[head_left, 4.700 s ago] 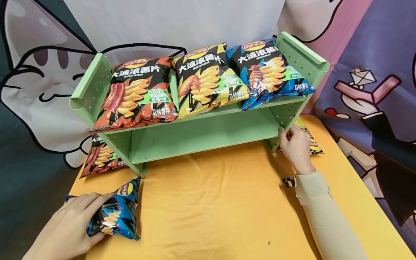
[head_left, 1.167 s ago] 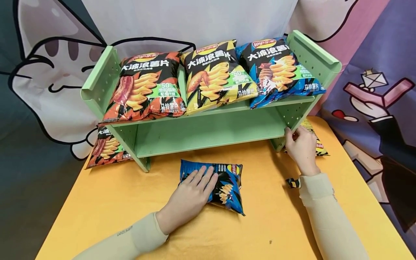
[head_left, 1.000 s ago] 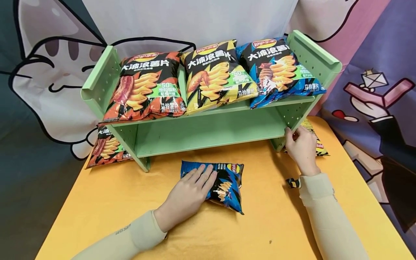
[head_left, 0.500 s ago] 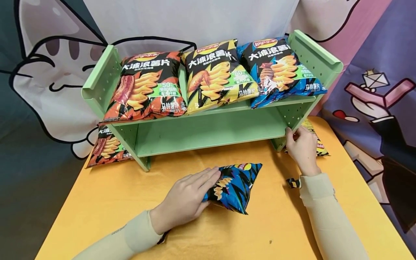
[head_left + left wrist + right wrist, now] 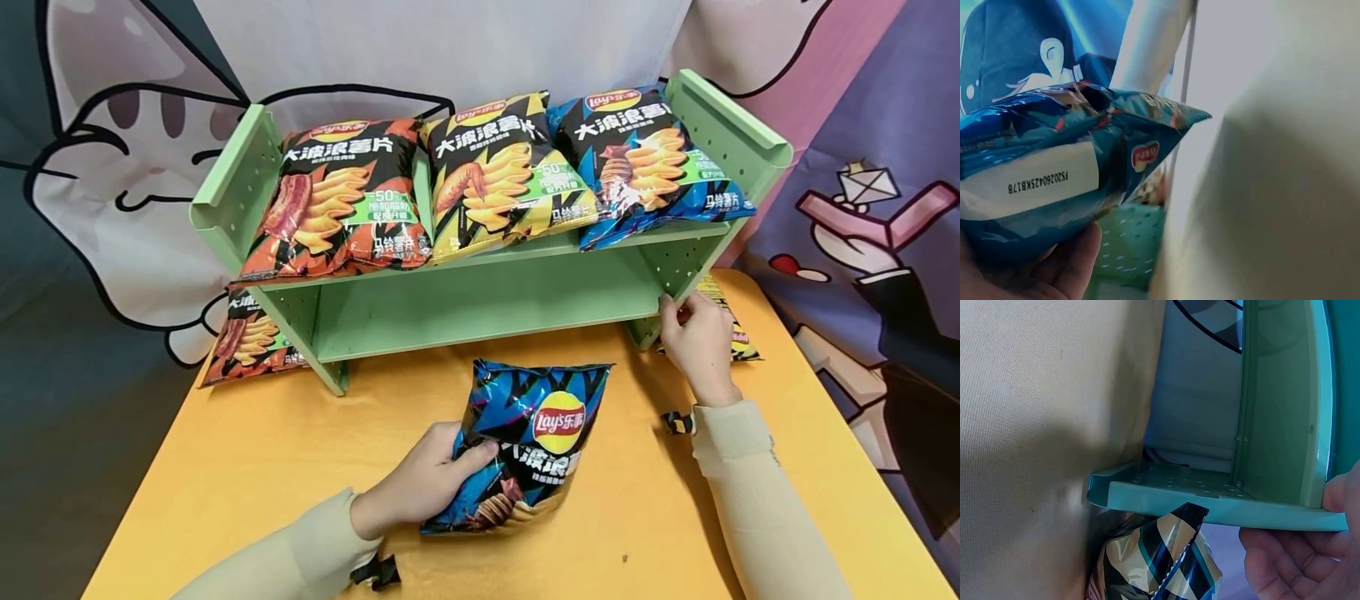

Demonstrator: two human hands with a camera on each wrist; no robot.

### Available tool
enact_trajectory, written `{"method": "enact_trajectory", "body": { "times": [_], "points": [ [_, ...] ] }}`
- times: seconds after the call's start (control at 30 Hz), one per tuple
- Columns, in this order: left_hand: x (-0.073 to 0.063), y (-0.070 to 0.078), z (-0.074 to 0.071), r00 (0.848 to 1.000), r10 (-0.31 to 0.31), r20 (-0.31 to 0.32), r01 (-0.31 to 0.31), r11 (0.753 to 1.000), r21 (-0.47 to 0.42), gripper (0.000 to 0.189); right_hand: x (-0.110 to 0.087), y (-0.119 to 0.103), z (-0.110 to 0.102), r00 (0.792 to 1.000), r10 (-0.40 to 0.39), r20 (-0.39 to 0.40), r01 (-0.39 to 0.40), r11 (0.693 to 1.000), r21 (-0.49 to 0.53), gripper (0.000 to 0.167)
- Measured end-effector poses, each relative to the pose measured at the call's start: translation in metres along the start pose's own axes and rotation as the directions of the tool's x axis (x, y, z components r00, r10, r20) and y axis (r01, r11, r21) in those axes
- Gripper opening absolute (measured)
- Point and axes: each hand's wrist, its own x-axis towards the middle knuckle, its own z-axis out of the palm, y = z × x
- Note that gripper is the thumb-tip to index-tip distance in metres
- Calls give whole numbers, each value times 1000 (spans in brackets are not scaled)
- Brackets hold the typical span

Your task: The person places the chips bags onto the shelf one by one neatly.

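Observation:
My left hand [image 5: 422, 477] grips a blue bag of potato chips [image 5: 558, 421] by its left edge, thumb across the front. The bag is tilted above the table, its logo side turned up. In the left wrist view the back of this chip bag [image 5: 1029, 181] shows a white label, with fingers behind it. At the right my right hand [image 5: 701, 342] holds the front edge of the side panel of a green two-tier shelf [image 5: 480, 304]. The right wrist view shows the thumb inside that panel [image 5: 1179, 503] and the fingers outside.
On the top tier lie a red [image 5: 330, 200], a yellow [image 5: 502, 179] and a blue chip bag [image 5: 637, 158]. Another red bag [image 5: 251, 342] leans at the shelf's left. A yellow bag [image 5: 738, 337] lies right, behind my right hand. A yellow cloth covers the table [image 5: 585, 542].
My left hand brought the blue chip bag from the left to the middle, rested flat on it, then lifted and turned it logo side up. My right hand keeps its hold on the shelf.

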Motion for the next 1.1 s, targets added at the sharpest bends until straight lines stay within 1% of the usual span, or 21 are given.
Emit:
{"method": "enact_trajectory", "body": {
  "times": [0.03, 0.1, 0.17, 0.2, 0.3, 0.43, 0.47, 0.5, 0.53, 0.6, 0.67, 0.73, 0.83, 0.9, 0.93, 0.97, 1.0, 1.03, 1.07, 1.1],
  "points": [
    [0, -2, 1, 999, -35, 18, 36, 998, -56, 32, 0, 0, 0, 1000, -1, 0, 1, 1000, 0, 25],
    [0, -6, 2, 993, -104, 58, 112, 979, -170, 35, 0, 0, 0, 1000, -1, -1, 1, 1000, 0, 25],
    [0, -10, 4, 982, -162, 95, 182, 945, -271, 40, 0, 0, 0, 1000, 0, -3, 0, 1000, -1, 26],
    [0, -12, 5, 977, -188, 105, 212, 928, -307, 42, 0, 1, 0, 1000, 0, -3, 0, 1000, -2, 26],
    [-2, -18, 8, 952, -274, 137, 306, 865, -397, 48, -1, 1, 0, 1000, 3, -2, -3, 1000, -3, 26],
    [-3, -27, 9, 903, -386, 189, 426, 744, -515, 57, 0, 1, 0, 1000, 2, -2, -2, 1000, -2, 26],
    [-3, -29, 9, 893, -406, 196, 444, 720, -533, 58, 0, 1, 0, 1000, 2, -3, -2, 1000, -1, 26],
    [-3, -31, 9, 883, -425, 197, 459, 700, -546, 59, 0, 1, -1, 1000, 3, -3, -3, 1000, -1, 27],
    [-3, -34, 8, 877, -440, 193, 468, 690, -552, 60, 0, 1, -1, 1000, 4, -3, -4, 1000, 0, 27],
    [-2, -39, 6, 866, -471, 168, 481, 691, -540, 59, -1, 1, -1, 1000, 7, -3, -7, 1000, -1, 27],
    [-2, -42, 3, 860, -492, 140, 488, 708, -511, 58, -1, 1, -1, 1000, 7, -1, -7, 1000, -1, 27],
    [-1, -45, -1, 858, -502, 110, 488, 730, -478, 57, -1, 1, -1, 1000, 7, 1, -7, 1000, -3, 26],
    [1, -49, -7, 860, -507, 61, 485, 772, -411, 54, -1, 1, 0, 1000, 7, 5, -7, 1000, -3, 26],
    [3, -51, -10, 859, -511, 14, 483, 801, -353, 50, -1, 1, 0, 1000, 9, 6, -9, 1000, -3, 26],
    [4, -51, -12, 861, -509, -15, 479, 820, -312, 49, -1, 1, 0, 1000, 10, 6, -10, 1000, -1, 26],
    [4, -51, -14, 862, -505, -43, 480, 840, -253, 49, -1, 1, 0, 1000, 11, 5, -11, 1000, 1, 26],
    [4, -51, -15, 861, -503, -79, 483, 855, -190, 52, -1, 1, 0, 1000, 11, 5, -11, 1000, 2, 26],
    [4, -50, -16, 859, -499, -115, 487, 865, -119, 54, -1, 1, 0, 1000, 11, 4, -11, 1000, 2, 26],
    [4, -48, -18, 858, -490, -150, 491, 870, -33, 58, -1, 1, 0, 1000, 10, 4, -10, 1000, 3, 26],
    [3, -45, -19, 859, -480, -179, 496, 867, 54, 62, -1, 0, 0, 1000, 8, 3, -8, 1000, 4, 26]
  ]
}}
